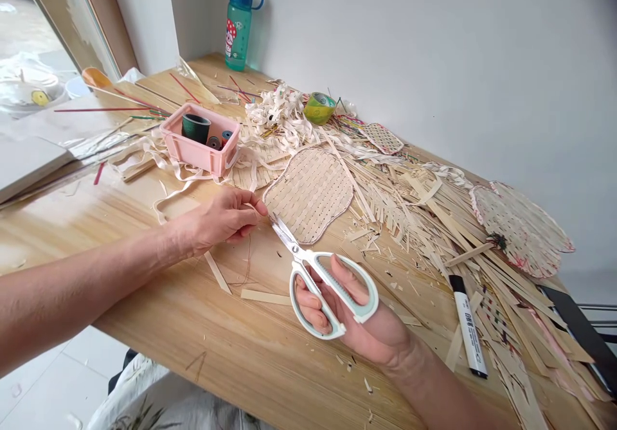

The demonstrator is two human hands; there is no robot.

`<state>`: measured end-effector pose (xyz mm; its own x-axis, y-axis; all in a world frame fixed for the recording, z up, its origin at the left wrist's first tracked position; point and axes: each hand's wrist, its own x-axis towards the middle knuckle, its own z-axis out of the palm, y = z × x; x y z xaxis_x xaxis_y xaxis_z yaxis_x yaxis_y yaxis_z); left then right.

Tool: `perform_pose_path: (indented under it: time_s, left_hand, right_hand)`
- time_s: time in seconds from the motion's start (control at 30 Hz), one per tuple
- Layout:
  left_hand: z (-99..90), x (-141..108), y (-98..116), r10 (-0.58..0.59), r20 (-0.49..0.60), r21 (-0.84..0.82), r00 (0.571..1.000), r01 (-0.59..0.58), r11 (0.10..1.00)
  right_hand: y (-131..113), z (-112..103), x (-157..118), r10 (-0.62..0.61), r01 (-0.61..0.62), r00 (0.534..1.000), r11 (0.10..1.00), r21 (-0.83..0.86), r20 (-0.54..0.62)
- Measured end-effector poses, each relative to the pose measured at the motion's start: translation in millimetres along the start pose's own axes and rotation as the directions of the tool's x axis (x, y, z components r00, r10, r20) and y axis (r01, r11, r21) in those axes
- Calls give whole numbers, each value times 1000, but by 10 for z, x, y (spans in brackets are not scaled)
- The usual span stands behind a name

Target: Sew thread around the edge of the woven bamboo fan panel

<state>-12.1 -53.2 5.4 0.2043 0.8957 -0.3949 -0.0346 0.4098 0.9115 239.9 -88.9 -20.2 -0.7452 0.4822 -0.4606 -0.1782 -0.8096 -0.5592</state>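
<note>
My right hand has its thumb and fingers through the loops of white and pale-green scissors. Their blades point away to the upper left and look nearly closed. At the blade tips, my left hand pinches a thin thread, which trails down onto the wooden table; its end between the fingertips is too small to make out. Just beyond the blades lies a flat woven piece with a bound, wavy edge, partly covered by the scissors.
Behind my left hand stands a pink basket holding spools. A tape roll and white ribbon lie farther back. Loose strips, a marker and a phone are on the right. A bottle stands by the wall.
</note>
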Motion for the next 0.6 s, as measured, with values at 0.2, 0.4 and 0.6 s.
perform_pose_path:
  time_s: [0.2,0.4,0.6]
  left_hand:
    - [19,-18,27,-16,-2,32,1000,16,999]
    - [15,-43,45,-17,-9,41,1000,17,999]
    - [-1,-52,9,57,76,25,995,-59,998]
  right_hand:
    - [-45,25,29,-14,13,999,999,31,34]
    - [-3,-41,6,-5,2,999,999,50,49]
    - [16,-40,-1,-12,10,999,998,59,36]
